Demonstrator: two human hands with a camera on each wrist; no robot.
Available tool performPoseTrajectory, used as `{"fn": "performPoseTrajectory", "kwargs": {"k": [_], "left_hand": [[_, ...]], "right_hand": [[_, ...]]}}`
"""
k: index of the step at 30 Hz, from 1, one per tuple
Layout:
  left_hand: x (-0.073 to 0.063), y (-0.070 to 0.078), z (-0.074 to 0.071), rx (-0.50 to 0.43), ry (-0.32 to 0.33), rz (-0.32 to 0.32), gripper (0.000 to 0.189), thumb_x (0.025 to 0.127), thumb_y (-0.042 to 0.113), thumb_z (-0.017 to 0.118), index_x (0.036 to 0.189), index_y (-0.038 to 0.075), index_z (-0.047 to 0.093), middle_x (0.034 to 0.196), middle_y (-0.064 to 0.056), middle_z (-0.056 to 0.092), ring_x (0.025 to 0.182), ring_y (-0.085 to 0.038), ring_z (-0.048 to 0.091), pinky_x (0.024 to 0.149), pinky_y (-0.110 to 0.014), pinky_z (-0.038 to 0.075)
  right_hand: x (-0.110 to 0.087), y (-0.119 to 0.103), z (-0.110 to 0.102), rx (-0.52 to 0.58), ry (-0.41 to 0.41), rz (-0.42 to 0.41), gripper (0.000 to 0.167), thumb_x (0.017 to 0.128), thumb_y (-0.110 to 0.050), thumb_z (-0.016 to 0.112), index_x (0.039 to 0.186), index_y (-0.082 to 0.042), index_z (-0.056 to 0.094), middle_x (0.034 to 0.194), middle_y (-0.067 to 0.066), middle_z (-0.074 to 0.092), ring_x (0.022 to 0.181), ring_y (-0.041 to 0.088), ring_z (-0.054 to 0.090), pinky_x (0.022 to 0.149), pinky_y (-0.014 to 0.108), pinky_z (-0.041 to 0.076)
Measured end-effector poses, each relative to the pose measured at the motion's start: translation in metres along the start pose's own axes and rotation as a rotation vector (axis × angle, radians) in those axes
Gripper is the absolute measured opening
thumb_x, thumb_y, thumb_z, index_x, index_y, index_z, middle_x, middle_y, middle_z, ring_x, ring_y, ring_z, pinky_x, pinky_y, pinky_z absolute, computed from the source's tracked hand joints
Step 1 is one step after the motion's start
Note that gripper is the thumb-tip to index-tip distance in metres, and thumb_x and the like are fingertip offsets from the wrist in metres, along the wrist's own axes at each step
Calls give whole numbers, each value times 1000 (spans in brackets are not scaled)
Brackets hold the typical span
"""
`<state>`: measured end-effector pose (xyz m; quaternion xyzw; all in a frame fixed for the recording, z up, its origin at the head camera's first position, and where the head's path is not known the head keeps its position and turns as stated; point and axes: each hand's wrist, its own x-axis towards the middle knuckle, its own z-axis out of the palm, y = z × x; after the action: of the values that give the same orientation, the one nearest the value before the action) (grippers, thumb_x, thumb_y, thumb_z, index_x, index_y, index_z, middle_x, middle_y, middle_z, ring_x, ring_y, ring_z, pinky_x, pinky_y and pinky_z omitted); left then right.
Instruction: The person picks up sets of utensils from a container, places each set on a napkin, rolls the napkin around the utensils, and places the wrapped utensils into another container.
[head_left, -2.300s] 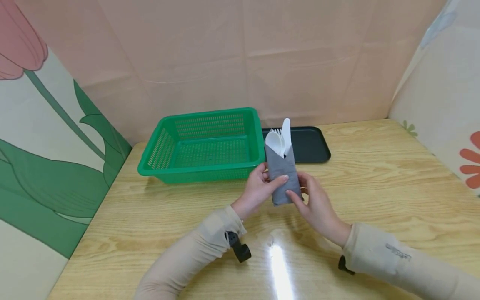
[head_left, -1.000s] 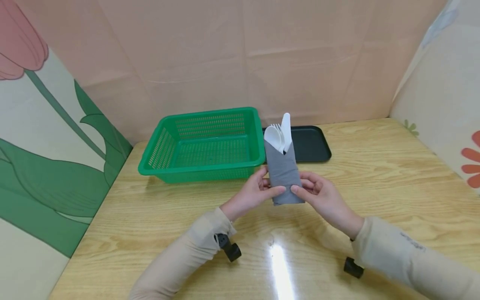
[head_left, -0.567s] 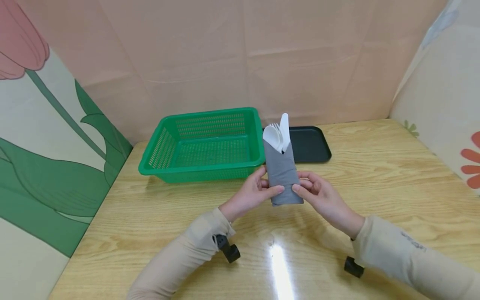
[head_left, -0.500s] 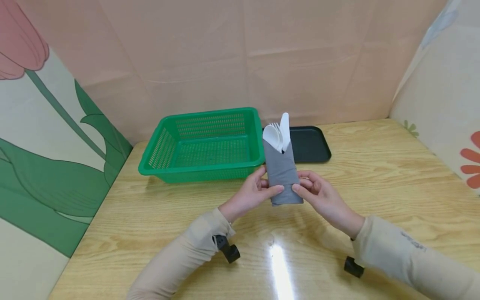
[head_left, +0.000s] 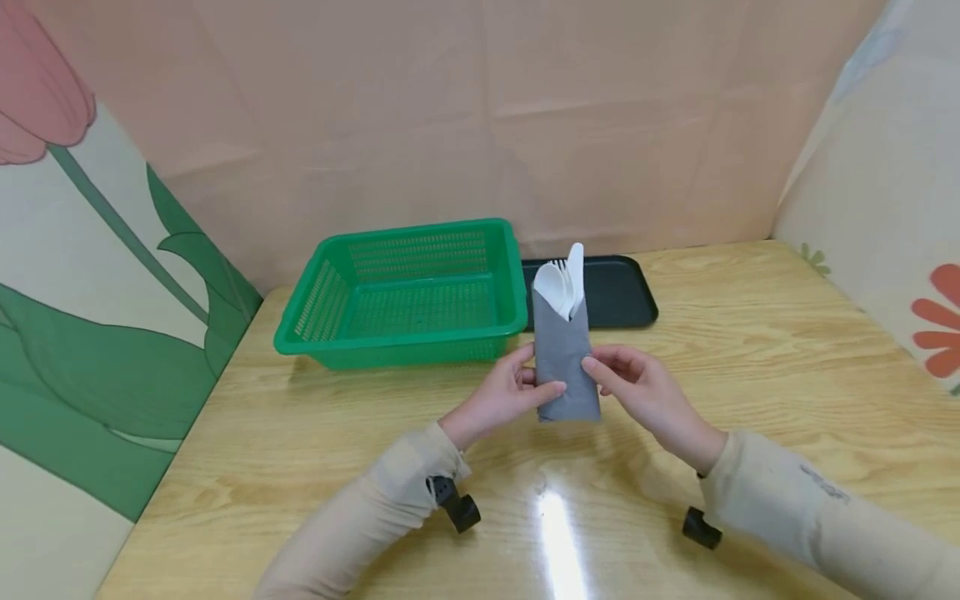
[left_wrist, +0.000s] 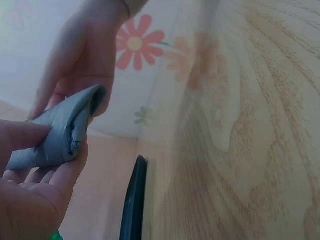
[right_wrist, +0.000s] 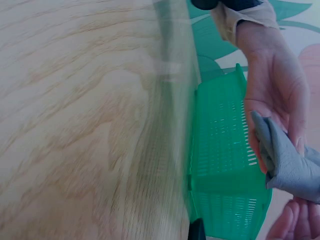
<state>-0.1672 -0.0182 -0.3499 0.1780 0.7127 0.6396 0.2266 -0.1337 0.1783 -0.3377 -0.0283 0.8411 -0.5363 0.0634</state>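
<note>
A folded grey napkin [head_left: 564, 367] is held above the table, with a white spoon [head_left: 551, 287], a white fork [head_left: 563, 271] and a white knife [head_left: 576, 279] sticking out of its top. My left hand [head_left: 504, 396] grips its left side, thumb across the front and fingers behind. On the right edge, my right hand [head_left: 651, 400] pinches the napkin between thumb and fingers. The left wrist view shows the napkin's folded lower end [left_wrist: 62, 132] with layers tucked together. The cutlery handles are hidden inside.
A green perforated basket [head_left: 405, 340] stands at the back left of the wooden table [head_left: 750, 350]. Right beside it lies a black tray [head_left: 618, 292], partly behind the cutlery. A pink cloth backdrop [head_left: 637, 125] rises behind them.
The napkin with the cutlery has dipped slightly and stands straighter. My right thumb has shifted from the lower front up along its right edge; the left hand keeps its grip.
</note>
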Motion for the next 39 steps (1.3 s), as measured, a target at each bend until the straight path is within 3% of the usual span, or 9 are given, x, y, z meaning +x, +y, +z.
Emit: {"fn": "performPoseTrajectory", "kwargs": {"k": [4, 11, 19, 27, 33, 39], "left_hand": [[-1, -1, 2, -6, -23, -2, 54, 91, 6, 58, 140, 13, 38, 118, -25, 62, 106, -33, 64, 86, -35, 53], [0, 0, 3, -3, -23, 23, 53, 91, 5, 58, 140, 11, 38, 117, -27, 61, 105, -35, 63, 86, -35, 53], [2, -2, 1, -32, 3, 9, 52, 91, 8, 58, 140, 15, 39, 119, -24, 61, 108, -32, 63, 87, -35, 53], [1, 0, 1, -29, 14, 21, 54, 91, 6, 58, 140, 14, 39, 118, -25, 62, 105, -33, 64, 85, -34, 54], [2, 1, -1, -40, 28, 37, 54, 91, 4, 57, 140, 13, 38, 119, -25, 61, 105, -34, 63, 85, -34, 54], [2, 2, -2, -38, 48, 53, 52, 91, 4, 57, 139, 10, 38, 120, -26, 60, 107, -34, 62, 86, -35, 53]], "right_hand": [[1, -1, -1, -20, 45, 26, 50, 92, -44, 53, 120, -3, 59, 113, 9, 65, 90, 3, 59, 84, 30, 51], [2, 0, -5, 49, 59, 55, 49, 90, -42, 58, 115, 0, 63, 94, -13, 67, 87, 0, 57, 81, 24, 47], [0, 1, -4, 1, 47, 40, 51, 90, -41, 58, 121, -1, 61, 114, 7, 67, 87, -1, 60, 86, 35, 51], [3, 1, -3, -13, 58, 43, 48, 90, -40, 59, 112, 1, 66, 102, -2, 71, 86, -3, 58, 85, 33, 48], [2, 2, -3, -41, 20, 26, 49, 89, -42, 59, 116, -1, 65, 115, 11, 67, 95, 5, 61, 88, 39, 50], [1, 5, 0, -104, 0, 24, 46, 89, -41, 60, 113, -2, 67, 114, 13, 67, 95, 6, 58, 85, 33, 48]]}}
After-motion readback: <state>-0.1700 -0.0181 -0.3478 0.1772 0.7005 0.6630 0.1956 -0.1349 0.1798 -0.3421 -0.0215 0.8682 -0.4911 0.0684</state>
